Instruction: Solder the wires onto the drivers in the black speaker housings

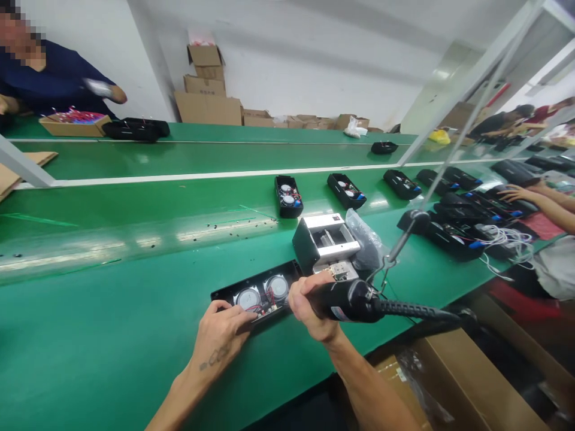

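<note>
A black speaker panel [258,290] with two round silver drivers lies on the green bench in front of me. My left hand [224,332] rests on its near edge, fingers curled against it. My right hand [308,305] is wrapped round a black electric screwdriver [354,301], which lies nearly level with its tip pointing at the panel's right end. The tool's ribbed cable [413,310] runs off to the right. The tip itself is hidden behind my fingers.
A grey-and-black screw feeder box [326,239] and a plastic bag [366,242] stand just behind the tool. More black speaker units [288,196] ride the green conveyor [135,203]. Other people work at the far left and right. Cardboard boxes [467,383] sit below the bench edge.
</note>
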`<state>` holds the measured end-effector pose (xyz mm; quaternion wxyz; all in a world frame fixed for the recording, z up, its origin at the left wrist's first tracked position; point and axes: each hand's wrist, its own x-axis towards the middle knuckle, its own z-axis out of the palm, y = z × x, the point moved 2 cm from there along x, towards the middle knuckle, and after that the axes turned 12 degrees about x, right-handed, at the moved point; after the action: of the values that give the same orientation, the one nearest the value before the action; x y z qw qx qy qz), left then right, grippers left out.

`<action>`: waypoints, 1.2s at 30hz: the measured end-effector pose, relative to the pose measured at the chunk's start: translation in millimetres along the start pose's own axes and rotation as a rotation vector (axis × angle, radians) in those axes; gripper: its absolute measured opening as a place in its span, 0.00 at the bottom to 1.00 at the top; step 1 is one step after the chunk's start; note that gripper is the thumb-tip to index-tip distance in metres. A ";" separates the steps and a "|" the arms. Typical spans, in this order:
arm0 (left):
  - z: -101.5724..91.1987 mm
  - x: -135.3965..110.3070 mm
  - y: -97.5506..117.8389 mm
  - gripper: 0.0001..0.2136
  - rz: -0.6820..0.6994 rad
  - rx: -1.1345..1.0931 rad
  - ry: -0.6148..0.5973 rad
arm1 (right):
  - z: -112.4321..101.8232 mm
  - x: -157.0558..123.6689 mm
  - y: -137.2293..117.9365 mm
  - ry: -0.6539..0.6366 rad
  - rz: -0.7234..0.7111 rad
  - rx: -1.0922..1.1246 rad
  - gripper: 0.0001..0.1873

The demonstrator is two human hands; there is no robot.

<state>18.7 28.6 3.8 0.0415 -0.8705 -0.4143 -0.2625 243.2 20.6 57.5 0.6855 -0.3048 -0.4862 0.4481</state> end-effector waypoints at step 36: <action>9.6 0.9 0.0 0.18 -0.208 -0.089 -0.201 | 57.5 2.4 -27.6 -0.171 -0.161 0.224 0.09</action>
<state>23.2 32.1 -4.1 -0.0665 -0.8456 -0.4924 -0.1950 198.3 10.4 101.7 0.7049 -0.1475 -0.5126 0.4675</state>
